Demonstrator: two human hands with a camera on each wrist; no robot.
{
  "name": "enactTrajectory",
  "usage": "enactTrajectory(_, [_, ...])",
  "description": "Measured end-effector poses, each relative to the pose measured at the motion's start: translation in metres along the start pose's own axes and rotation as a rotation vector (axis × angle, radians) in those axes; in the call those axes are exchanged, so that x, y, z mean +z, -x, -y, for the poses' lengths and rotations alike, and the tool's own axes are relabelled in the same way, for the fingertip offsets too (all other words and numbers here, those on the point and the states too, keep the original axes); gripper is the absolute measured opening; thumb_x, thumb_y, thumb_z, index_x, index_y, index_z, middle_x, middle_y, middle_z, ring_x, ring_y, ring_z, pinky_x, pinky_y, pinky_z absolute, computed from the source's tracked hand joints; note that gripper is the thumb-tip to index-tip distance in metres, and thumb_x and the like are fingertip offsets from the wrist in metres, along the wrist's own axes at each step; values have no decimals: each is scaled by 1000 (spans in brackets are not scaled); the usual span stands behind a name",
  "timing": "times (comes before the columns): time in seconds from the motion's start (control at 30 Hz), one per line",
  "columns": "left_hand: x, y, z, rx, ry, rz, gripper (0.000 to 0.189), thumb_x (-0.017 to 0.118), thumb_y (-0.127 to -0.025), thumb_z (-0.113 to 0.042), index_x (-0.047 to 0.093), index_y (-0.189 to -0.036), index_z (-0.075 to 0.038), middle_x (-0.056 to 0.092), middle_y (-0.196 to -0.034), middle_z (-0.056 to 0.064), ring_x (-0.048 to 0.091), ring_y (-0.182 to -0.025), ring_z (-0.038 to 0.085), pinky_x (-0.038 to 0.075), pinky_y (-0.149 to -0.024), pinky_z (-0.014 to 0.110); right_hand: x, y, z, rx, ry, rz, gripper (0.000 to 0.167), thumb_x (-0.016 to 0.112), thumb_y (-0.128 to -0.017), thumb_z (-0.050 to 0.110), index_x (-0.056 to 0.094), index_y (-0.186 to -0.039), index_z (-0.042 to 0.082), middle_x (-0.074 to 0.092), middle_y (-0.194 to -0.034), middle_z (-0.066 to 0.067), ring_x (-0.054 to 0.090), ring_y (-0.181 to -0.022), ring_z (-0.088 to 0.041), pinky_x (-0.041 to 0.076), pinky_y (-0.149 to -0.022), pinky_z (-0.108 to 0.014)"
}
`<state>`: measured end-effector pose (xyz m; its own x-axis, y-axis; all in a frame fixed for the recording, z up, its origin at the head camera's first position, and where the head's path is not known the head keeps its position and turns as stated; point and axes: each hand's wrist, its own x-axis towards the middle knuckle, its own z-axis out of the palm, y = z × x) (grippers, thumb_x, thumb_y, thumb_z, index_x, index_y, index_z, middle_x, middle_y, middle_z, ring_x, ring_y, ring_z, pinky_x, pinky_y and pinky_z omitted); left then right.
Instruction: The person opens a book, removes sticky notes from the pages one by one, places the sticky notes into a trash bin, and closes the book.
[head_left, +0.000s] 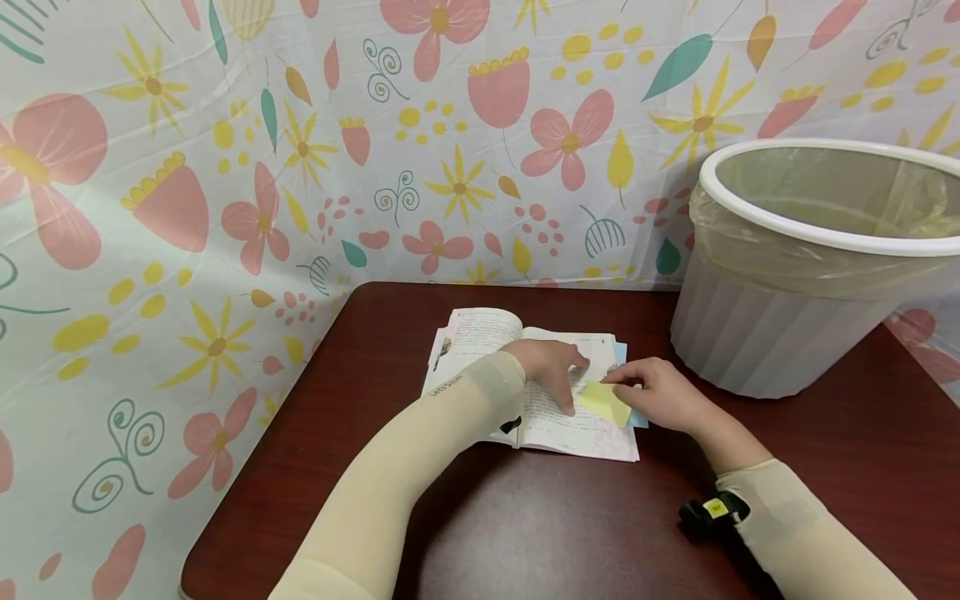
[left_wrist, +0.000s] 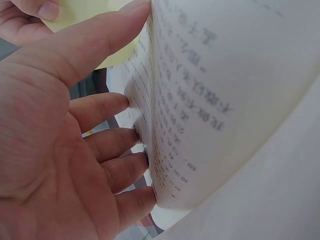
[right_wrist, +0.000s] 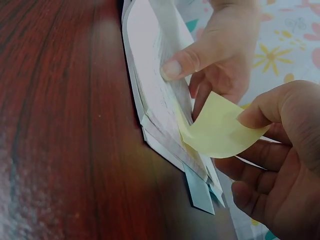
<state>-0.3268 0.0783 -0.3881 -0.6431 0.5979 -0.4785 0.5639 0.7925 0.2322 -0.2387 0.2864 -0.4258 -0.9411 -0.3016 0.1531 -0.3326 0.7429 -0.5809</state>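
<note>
An open book (head_left: 558,437) with printed text lies on the dark wooden table. My left hand (head_left: 551,367) rests across its right page, thumb and fingertips touching the paper with the fingers fairly straight; the left wrist view shows the palm (left_wrist: 75,150) beside the printed page (left_wrist: 200,100). My right hand (head_left: 660,392) pinches one corner of a yellow sticky note (head_left: 606,403) between thumb and fingers. In the right wrist view the sticky note (right_wrist: 220,127) curves up, its other end still against the page. Pale blue paper (right_wrist: 200,192) sticks out from the book's edge.
A white waste bin (head_left: 757,325) with a plastic liner stands on the table at the right. Behind the table hangs a flower-patterned cloth (head_left: 450,208). The table (head_left: 525,517) has a left edge running down toward me. A black strap (head_left: 712,510) sits at my right wrist.
</note>
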Motion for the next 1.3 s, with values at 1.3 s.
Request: enactTrajectory(1.3, [3, -9, 3, 20, -30, 16, 92, 84, -80, -51, 36, -158, -43, 21, -172, -15, 25, -157, 8, 29, -125, 31, 3, 1, 2, -27, -226, 99, 31, 53, -96, -1, 79, -114, 5, 44, -63, 7, 26, -44, -1, 34, -45, -24])
